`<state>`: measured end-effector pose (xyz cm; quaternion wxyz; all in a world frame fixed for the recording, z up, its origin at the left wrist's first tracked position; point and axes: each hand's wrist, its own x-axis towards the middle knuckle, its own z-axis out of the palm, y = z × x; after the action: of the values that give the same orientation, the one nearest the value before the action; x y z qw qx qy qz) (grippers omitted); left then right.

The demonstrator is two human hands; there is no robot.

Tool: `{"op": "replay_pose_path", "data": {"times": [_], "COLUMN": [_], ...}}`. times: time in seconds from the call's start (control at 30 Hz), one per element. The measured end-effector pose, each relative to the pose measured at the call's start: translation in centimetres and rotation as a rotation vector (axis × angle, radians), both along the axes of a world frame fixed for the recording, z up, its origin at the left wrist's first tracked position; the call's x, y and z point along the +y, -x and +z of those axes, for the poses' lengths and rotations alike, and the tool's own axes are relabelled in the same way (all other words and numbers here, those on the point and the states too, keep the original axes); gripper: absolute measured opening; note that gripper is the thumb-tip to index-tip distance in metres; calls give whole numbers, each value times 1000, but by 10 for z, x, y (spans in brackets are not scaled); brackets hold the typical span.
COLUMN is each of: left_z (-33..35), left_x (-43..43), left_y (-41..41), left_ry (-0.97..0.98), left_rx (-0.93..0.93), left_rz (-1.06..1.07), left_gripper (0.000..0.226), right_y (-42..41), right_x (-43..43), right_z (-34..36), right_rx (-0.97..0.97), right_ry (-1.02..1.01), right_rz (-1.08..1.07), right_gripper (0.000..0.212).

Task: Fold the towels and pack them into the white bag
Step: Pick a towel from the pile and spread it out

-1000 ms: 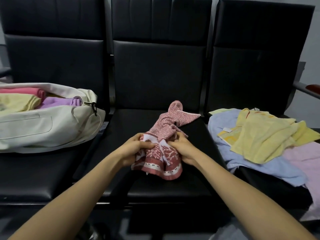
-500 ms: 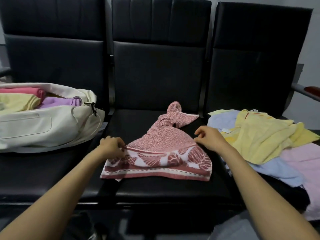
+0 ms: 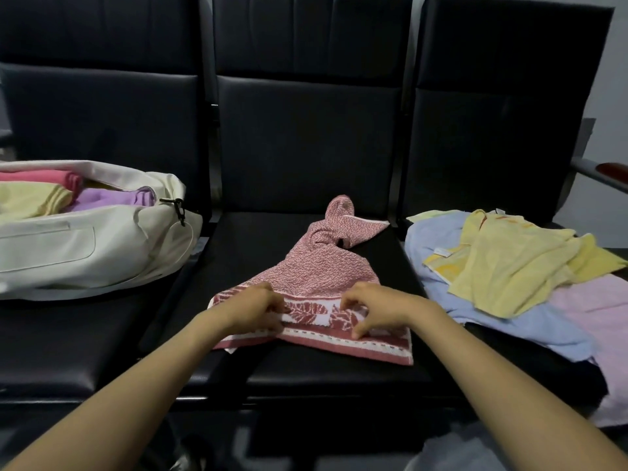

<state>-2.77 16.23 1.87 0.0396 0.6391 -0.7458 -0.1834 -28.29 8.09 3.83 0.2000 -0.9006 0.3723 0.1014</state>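
A row of 3 black seats carries everything. The red patterned towel (image 3: 319,270) lies on the middle seat (image 3: 339,372), its banded near end spread flat close to the seat's front edge and its far end bunched and twisted toward the back edge. Both hands sit on that near band, apart from each other. The left hand (image 3: 253,309) has its fingers curled onto the cloth near the towel's left corner. The right hand (image 3: 373,309) pinches the band between thumb and bent fingers, right of centre.

The white bag (image 3: 85,246) lies on the left seat (image 3: 68,334), its mouth open. Inside are 3 folded towels: a pink towel (image 3: 51,175), a folded yellow towel (image 3: 30,202) and a purple towel (image 3: 112,202). A dark zip clip (image 3: 178,207) hangs at the bag's right end.

On the right seat (image 3: 492,358) is a loose pile: a blue towel (image 3: 509,321) underneath, a crumpled yellow towel (image 3: 509,266) on top, and a pale pink towel (image 3: 598,311) at the right edge.
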Motion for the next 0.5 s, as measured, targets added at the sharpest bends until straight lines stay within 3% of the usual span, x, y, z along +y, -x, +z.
{"op": "replay_pose_path", "data": {"times": [0.07,0.17,0.3,0.37,0.43,0.5], "left_z": [-3,3,17,21,28,32], "left_x": [-1,1,2,4,8,10], "left_y": [3,7,8,4,2,0], "left_ry": [117,264,293,215,74,-55], "left_rx": [-7,207,463,548,665,599], "left_rz": [70,257,338,272,201,153], "left_gripper": [20,17,13,13,15,30], "right_y": [-4,-5,-6,-8,-8,-1], "right_x": [0,1,6,8,5,1], "right_z": [-8,-16,-12,-9,-2,9], "right_rx": [-32,-80,-91,-50,-100,-151], "right_ry": [132,264,117,157,150,44], "right_rz": [6,17,-8,12,16,-23], "right_gripper": [43,47,70,54,20,8]}}
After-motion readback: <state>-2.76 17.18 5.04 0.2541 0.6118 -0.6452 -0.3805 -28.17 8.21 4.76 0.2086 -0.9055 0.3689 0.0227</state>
